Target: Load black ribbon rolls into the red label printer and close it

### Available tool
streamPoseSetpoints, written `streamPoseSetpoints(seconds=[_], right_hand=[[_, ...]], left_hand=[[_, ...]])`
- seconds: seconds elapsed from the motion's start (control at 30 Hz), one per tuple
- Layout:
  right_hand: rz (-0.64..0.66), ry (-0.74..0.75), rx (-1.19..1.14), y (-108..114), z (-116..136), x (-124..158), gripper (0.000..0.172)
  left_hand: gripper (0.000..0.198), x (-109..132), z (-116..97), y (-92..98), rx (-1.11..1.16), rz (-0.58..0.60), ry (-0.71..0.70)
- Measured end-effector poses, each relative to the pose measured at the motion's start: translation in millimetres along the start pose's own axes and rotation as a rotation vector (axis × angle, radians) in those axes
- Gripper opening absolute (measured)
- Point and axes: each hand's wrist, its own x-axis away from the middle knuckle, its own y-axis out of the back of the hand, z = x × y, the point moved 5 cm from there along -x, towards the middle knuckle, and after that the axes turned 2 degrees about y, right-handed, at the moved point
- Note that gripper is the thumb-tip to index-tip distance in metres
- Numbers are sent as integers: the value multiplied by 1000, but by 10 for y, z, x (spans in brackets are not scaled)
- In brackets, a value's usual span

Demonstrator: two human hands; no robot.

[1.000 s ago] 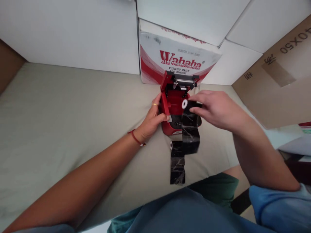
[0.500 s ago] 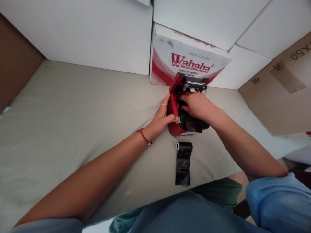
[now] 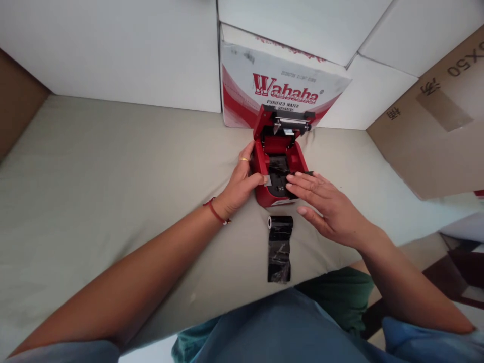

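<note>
A small red printer [image 3: 263,156] stands on the grey-green cloth with its lid tipped open toward the back. Black ribbon film [image 3: 279,166] lies inside its bay. My left hand [image 3: 239,183] grips the printer's left side, thumb on the front corner. Just in front of the printer my right hand [image 3: 324,206] hovers with fingers stretched flat, fingertips at the front edge, holding nothing. A second black ribbon roll [image 3: 280,222] with a white core lies on the cloth below the printer, its film trailing toward me.
A red-and-white Wahaha water carton [image 3: 280,85] stands right behind the printer, between white boxes [image 3: 113,50]. A brown cardboard box [image 3: 438,116] leans at the right. The cloth-covered surface [image 3: 94,176] stretches wide to the left.
My right hand put the ribbon roll into the printer bay, let go and drew back to the front edge. The left hand kept its grip.
</note>
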Motion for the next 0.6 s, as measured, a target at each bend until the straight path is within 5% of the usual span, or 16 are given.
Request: streamPoseSetpoints(seconds=[0.17,0.27,0.37,0.6], right_hand=[[21,8,27,-142,-89,34,68],[19,15,60,-192,-110,43,70],[14,7,91,-237,-121,41,70],[-45,17,-169,-127,-202,15,66]], left_hand=[[77,105,-437,116,-126,-58,-75],[57,218,-915,151,-328,-176,-271],[36,325,-1243,0,-417,-69,-500],[43,405,-1251,-161,-586,8,-634]])
